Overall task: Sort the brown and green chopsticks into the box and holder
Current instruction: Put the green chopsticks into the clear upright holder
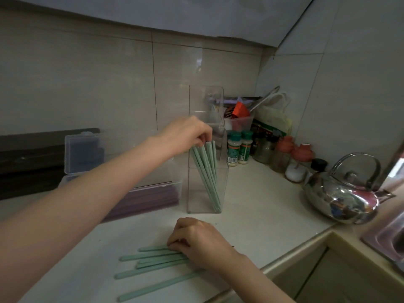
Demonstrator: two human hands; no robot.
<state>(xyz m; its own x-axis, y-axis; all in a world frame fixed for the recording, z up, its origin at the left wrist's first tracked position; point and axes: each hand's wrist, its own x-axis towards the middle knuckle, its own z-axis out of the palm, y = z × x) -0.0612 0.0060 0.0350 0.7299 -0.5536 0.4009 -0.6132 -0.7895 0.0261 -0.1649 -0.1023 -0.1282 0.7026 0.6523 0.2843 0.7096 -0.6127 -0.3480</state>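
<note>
A clear upright holder (223, 189) stands mid-counter with several green chopsticks (206, 171) leaning inside it. My left hand (185, 133) reaches over the holder's top and pinches the upper ends of those chopsticks. Several more green chopsticks (150, 262) lie loose on the counter near the front edge. My right hand (200, 241) rests on their right ends, fingers curled over them. Left of the holder sits a clear box (150, 199) with its lid (82, 153) tipped up, holding dark brown chopsticks behind my left forearm.
A shiny steel kettle (343, 193) sits at the right. Spice bottles (239, 147) and jars (297, 162) crowd the back corner behind the holder. The counter's front edge runs along the lower right, above cabinet doors. A dark stove edge lies at far left.
</note>
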